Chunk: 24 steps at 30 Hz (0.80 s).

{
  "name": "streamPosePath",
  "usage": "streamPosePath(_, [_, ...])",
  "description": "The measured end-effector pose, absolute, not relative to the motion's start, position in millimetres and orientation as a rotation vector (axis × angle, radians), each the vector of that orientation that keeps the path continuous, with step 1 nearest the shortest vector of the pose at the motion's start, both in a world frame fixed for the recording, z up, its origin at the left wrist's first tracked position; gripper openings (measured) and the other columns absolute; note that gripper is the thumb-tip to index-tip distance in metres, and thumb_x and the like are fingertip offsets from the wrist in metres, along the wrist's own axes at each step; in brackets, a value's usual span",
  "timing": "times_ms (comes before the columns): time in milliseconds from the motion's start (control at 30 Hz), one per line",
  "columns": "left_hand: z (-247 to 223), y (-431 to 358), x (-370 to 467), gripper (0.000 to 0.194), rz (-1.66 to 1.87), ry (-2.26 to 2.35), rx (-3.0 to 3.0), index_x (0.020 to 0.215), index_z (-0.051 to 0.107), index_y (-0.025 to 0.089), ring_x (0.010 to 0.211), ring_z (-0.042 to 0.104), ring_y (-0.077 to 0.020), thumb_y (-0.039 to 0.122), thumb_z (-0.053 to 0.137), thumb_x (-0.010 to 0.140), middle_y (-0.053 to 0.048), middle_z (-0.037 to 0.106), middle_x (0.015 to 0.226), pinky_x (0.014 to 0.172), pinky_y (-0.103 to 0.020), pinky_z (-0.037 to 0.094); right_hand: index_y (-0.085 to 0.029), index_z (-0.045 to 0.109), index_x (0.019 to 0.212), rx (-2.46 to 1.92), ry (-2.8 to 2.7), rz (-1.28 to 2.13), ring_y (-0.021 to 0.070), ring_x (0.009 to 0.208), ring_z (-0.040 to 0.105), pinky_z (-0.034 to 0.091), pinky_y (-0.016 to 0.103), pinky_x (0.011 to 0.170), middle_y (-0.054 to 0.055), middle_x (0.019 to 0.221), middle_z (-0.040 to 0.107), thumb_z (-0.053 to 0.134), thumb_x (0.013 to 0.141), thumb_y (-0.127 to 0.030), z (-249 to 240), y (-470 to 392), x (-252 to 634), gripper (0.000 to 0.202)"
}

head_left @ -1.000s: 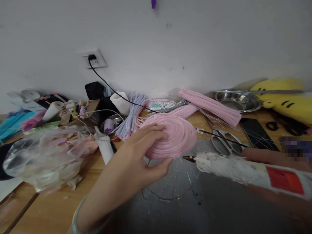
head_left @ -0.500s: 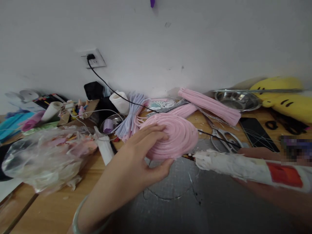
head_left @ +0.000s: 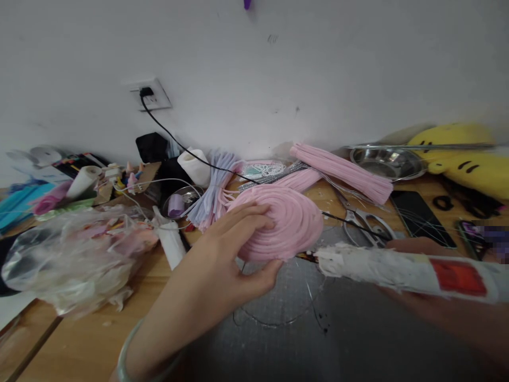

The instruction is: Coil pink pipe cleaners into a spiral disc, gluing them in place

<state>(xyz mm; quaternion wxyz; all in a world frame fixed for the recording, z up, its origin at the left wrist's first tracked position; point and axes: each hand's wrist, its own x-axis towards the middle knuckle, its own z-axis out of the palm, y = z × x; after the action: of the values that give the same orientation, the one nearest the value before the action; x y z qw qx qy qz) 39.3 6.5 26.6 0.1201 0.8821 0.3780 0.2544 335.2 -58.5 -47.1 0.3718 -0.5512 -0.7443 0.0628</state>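
Observation:
A round pink coil of fuzzy stems [head_left: 292, 223] is held up in the middle of the view by my left hand [head_left: 222, 260], fingers over its face and thumb at its lower edge. My right hand [head_left: 433, 313] grips a white wrapped glue gun [head_left: 377, 268] with a red patch. The tool's dark tip points left, close to the coil's lower right edge; whether they touch is unclear. Below lies a grey mat [head_left: 278, 345] with a thin wire ring on it.
Pink stem bundles [head_left: 345, 172], scissors [head_left: 366, 225], a black phone [head_left: 421, 217] and a metal bowl [head_left: 387, 162] lie behind and right. At left are a plastic bag [head_left: 79, 260] and a white tube [head_left: 170, 241]. A black cord [head_left: 175, 138] crosses from a wall socket.
The rear of the white tool has tilted slightly upward and left in my right hand, while its tip stays by the coil. My left hand and the coil look nearly unchanged.

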Motion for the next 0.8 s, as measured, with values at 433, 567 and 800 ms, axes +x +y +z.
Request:
streamPosePath(433, [25, 5, 38, 0.036, 0.719, 1.117, 2.579, 0.116, 0.054, 0.018, 0.127, 0.048, -0.0157, 0.026, 0.060, 0.081, -0.006, 0.057, 0.132, 0.111, -0.031, 0.036, -0.033, 0.056, 0.088, -1.352, -1.950, -0.003, 0.0123, 0.050, 0.063, 0.050, 0.021, 0.041, -0.005, 0.077, 0.068, 0.060, 0.079, -0.035, -32, -61, 333, 0.010])
streamPosePath(567, [24, 5, 37, 0.039, 0.716, 1.109, 2.586, 0.119, 0.053, 0.020, 0.128, 0.047, -0.0150, 0.026, 0.061, 0.081, -0.005, 0.058, 0.130, 0.110, -0.030, 0.037, -0.030, 0.060, 0.082, -1.367, -2.065, -0.169, 0.0168, 0.059, 0.068, 0.058, 0.027, 0.056, -0.003, 0.076, 0.070, 0.056, 0.082, -0.035, -26, -58, 339, 0.006])
streamPosePath(800, [26, 6, 38, 0.039, 0.707, 1.105, 2.587, 0.119, 0.052, 0.021, 0.127, 0.049, -0.0161, 0.025, 0.061, 0.081, -0.005, 0.058, 0.131, 0.109, -0.032, 0.039, -0.028, 0.068, 0.076, -1.576, -1.899, -0.087, 0.0229, 0.065, 0.071, 0.062, 0.035, 0.062, -0.001, 0.072, 0.074, 0.062, 0.073, -0.055, -17, -53, 352, 0.027])
